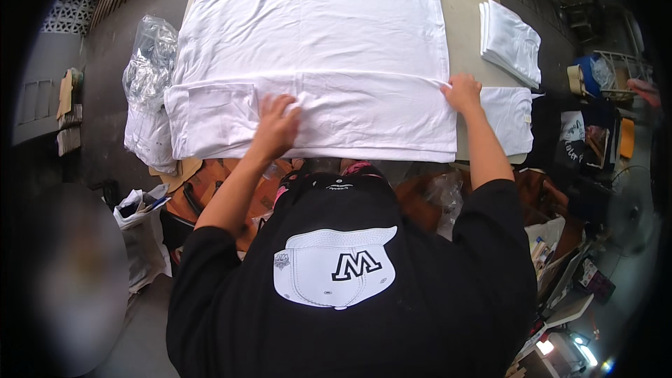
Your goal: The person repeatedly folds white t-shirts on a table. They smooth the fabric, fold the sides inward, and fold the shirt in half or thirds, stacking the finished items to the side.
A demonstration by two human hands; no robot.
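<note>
A white T-shirt [336,37] lies spread across the table before me, with its near side turned over in a long strip that bears a sleeve at the left. My right hand [463,92] pinches the edge of that strip at its right end. Over the strip, right of the sleeve, is my left hand [278,123], slightly blurred, fingers apart and holding nothing. Whether it touches the cloth I cannot tell. Wrinkles run across the shirt's far left part.
Folded white shirts [509,42] are stacked at the table's [464,21] right, and another folded white shirt [506,121] lies nearer me. Clear plastic packaging [152,63] with white cloth sits left. A standing fan [632,215] is at far right; a white bag [144,236] stands lower left.
</note>
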